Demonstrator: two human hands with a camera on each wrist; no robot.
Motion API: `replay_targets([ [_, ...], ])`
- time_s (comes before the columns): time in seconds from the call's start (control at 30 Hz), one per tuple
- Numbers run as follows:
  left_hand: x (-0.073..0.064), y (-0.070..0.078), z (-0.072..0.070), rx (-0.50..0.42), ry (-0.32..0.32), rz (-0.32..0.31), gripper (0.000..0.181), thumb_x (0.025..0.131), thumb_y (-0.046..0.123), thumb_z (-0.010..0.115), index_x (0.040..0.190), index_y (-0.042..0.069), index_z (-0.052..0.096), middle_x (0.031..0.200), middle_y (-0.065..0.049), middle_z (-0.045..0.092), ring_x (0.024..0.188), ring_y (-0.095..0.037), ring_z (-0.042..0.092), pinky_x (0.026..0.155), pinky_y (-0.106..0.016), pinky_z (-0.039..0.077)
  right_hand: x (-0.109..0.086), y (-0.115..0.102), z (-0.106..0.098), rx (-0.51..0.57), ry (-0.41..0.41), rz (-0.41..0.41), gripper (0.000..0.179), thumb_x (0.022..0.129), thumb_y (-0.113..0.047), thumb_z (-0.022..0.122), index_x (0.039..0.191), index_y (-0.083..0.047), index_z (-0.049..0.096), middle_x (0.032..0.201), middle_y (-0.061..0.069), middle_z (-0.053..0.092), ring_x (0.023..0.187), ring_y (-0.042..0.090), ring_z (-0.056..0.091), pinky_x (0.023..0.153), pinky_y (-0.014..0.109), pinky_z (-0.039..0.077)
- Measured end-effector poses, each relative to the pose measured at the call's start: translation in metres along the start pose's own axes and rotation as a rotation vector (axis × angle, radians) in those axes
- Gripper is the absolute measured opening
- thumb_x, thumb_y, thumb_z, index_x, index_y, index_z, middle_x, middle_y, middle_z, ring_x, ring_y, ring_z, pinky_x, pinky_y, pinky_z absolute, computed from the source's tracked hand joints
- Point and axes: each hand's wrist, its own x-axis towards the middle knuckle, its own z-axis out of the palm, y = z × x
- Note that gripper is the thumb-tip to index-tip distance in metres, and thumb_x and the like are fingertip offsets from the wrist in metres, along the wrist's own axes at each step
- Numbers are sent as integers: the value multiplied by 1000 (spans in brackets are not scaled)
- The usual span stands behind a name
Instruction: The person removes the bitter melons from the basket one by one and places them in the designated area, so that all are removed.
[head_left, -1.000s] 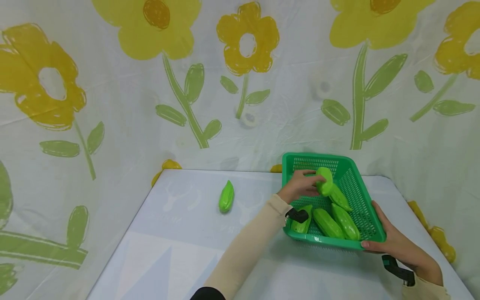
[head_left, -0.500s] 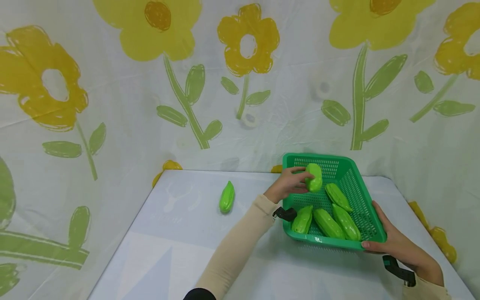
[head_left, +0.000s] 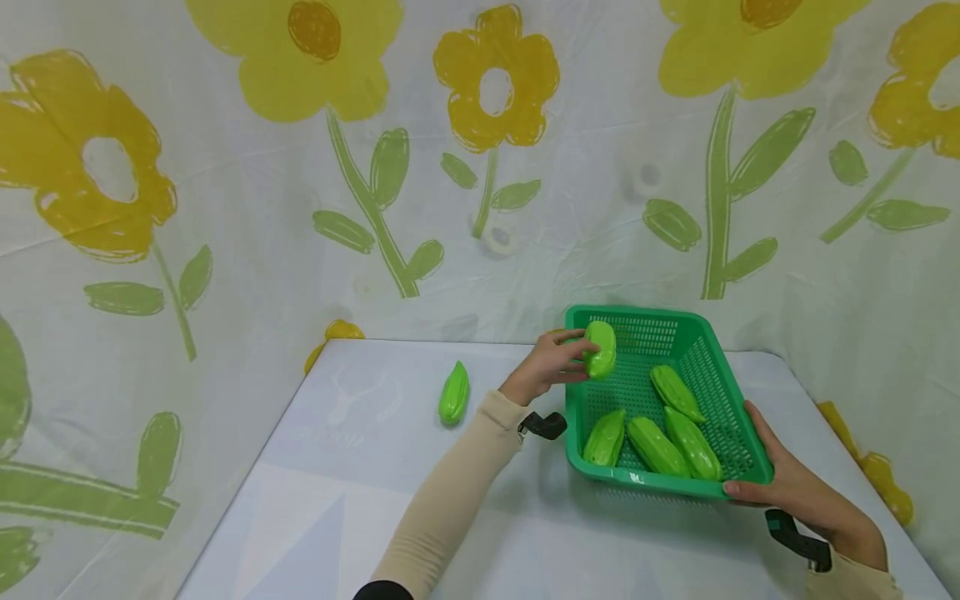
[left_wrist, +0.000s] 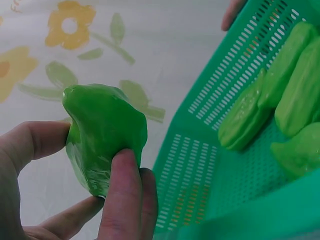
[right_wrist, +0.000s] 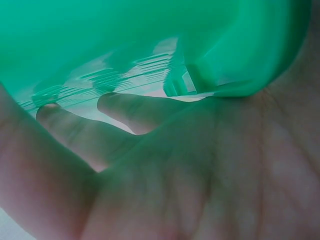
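My left hand (head_left: 546,367) pinches a glossy green gourd (head_left: 601,351) with a pointed tip, raised over the left rim of the green plastic basket (head_left: 637,478). In the left wrist view, thumb and fingers close around this gourd (left_wrist: 102,135), beside the basket wall. My right hand (head_left: 795,483) grips the basket at its near right corner, thumb on the rim. The right wrist view shows its fingers (right_wrist: 145,112) under the basket's edge. Several similar gourds lie inside, among them one gourd (head_left: 677,393) at the middle right. Another gourd (head_left: 453,395) lies on the table, left of my left hand.
The white table (head_left: 330,500) carries a pale printed pattern. A flower-printed curtain (head_left: 562,233) hangs behind it and along the sides. Each wrist wears a black camera mount, such as the left mount (head_left: 544,426).
My left hand has moved left with the gourd, from above the basket's middle to its left rim. The right hand and basket have stayed in place.
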Motion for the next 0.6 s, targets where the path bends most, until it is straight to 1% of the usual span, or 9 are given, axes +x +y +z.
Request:
replay_targets([
  [0.13, -2, -1, -11, 11, 14, 4, 65, 93, 25, 74, 153, 15, 51, 112, -9, 65, 83, -14, 70, 81, -28, 65, 1, 0, -1, -27, 1, -3, 118, 96, -25, 67, 160, -21, -31, 165, 40, -11, 132, 57, 22, 89, 40, 49],
  [0.23, -2, -2, -18, 19, 17, 13, 64, 94, 26, 73, 153, 14, 50, 107, -7, 66, 82, -13, 70, 82, -30, 65, 1, 0, -1, -29, 3, -5, 118, 96, -25, 68, 160, -19, -31, 165, 40, -10, 131, 57, 23, 89, 45, 49],
  [0.33, -3, -3, -24, 23, 18, 27, 64, 95, 26, 73, 153, 13, 50, 104, -6, 68, 81, -13, 71, 86, -33, 65, 0, 0, -1, -24, 5, -8, 118, 96, -24, 68, 160, -22, -31, 165, 40, -10, 132, 58, 23, 86, 30, 48],
  [0.43, -5, -3, -30, 25, 26, 39, 64, 95, 27, 72, 153, 13, 50, 104, -6, 69, 82, -13, 71, 88, -34, 65, 0, 0, -1, -9, 7, -16, 119, 95, -23, 68, 160, -27, -31, 165, 41, -11, 132, 59, 22, 81, 16, 42],
  [0.5, -6, -4, -34, 26, 32, 42, 63, 95, 26, 72, 153, 13, 50, 105, -6, 70, 82, -13, 71, 88, -34, 65, 0, 0, -1, 3, 7, -24, 119, 95, -23, 68, 159, -31, -31, 165, 41, -11, 133, 60, 21, 79, 11, 40],
  [0.6, -8, -6, -40, 27, 35, 43, 64, 96, 26, 72, 154, 14, 49, 106, -7, 70, 83, -13, 72, 88, -34, 65, 0, 0, 0, 11, 10, -32, 118, 95, -23, 68, 159, -35, -30, 165, 39, -12, 134, 61, 19, 79, 10, 39],
])
